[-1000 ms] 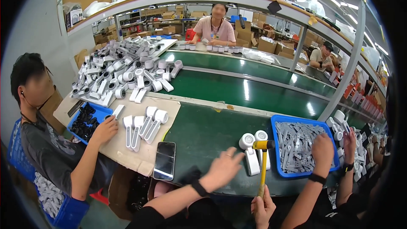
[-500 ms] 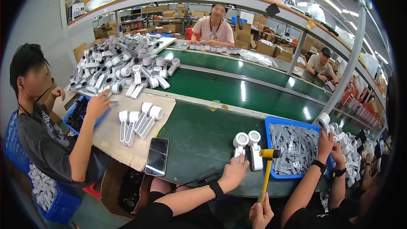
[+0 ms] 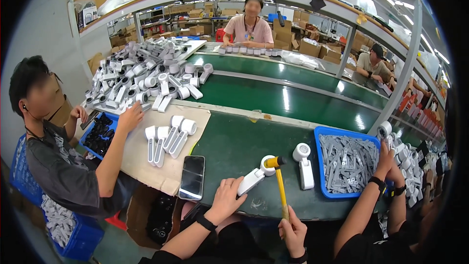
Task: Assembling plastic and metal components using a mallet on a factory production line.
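My left hand [image 3: 226,198] grips the handle of a white handheld fan [image 3: 251,182], which lies tilted over the green bench with its round head away from me. My right hand [image 3: 293,232] is closed around the yellow handle of a hammer [image 3: 282,191]. The hammer's black-and-yellow head is over the fan's round head and partly covers it; whether they touch I cannot tell. To the right, a second white fan [image 3: 306,168] lies apart from both hands, its grille facing up. A dark phone [image 3: 192,178] rests left of my left hand.
A blue tray [image 3: 320,149] of grey strips stands at right, beside a co-worker's hands [image 3: 384,162]. Several fans [image 3: 168,142] lie on cardboard at left, near another co-worker's hand [image 3: 132,117] and a big fan pile [image 3: 146,76]. A green conveyor [image 3: 273,100] runs behind.
My left hand has moved left with one fan, which now lies slanted and apart from the other. The hammer has swung left and down over that fan's head.
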{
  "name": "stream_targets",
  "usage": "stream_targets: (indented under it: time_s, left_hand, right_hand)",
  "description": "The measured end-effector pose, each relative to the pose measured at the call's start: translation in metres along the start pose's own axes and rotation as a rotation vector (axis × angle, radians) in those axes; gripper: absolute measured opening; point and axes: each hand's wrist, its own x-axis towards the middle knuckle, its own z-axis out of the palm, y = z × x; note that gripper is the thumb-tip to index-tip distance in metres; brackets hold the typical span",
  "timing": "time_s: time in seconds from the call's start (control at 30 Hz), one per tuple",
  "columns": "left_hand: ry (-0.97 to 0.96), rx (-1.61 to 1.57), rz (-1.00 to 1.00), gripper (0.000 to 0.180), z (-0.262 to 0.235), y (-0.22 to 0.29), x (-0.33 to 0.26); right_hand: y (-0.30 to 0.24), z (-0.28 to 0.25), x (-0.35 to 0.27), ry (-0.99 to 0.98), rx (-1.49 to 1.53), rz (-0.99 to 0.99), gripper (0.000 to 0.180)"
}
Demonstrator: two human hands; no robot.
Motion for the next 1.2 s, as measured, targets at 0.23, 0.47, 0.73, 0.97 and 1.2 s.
stream_targets:
  time_s: [0.23, 0.47, 0.73, 0.97, 1.2]
  left_hand:
    - [0.118, -0.101, 0.163, 0.046, -0.018, -0.022, -0.005]
    - [0.200, -0.172, 0.032, 0.031, -0.019, -0.029, 0.002]
    - [0.266, -0.160, -0.040, 0.023, -0.013, -0.024, 0.005]
    - [0.300, -0.245, -0.033, 0.021, -0.006, -0.027, 0.008]
    - [0.241, -0.203, -0.079, 0.024, -0.011, -0.029, 0.010]
  right_hand:
    - [-0.013, 0.016, 0.012, -0.012, 0.010, 0.002, 0.052]
    - [-0.015, 0.016, 0.006, -0.071, -0.053, 0.018, 0.051]
    - [-0.023, 0.014, 0.007, -0.147, -0.308, -0.036, 0.048]
    - [-0.035, 0.014, 0.015, -0.115, -0.472, -0.316, 0.050]
    - [-0.031, 0.016, 0.018, -0.130, -0.501, -0.288, 0.050]
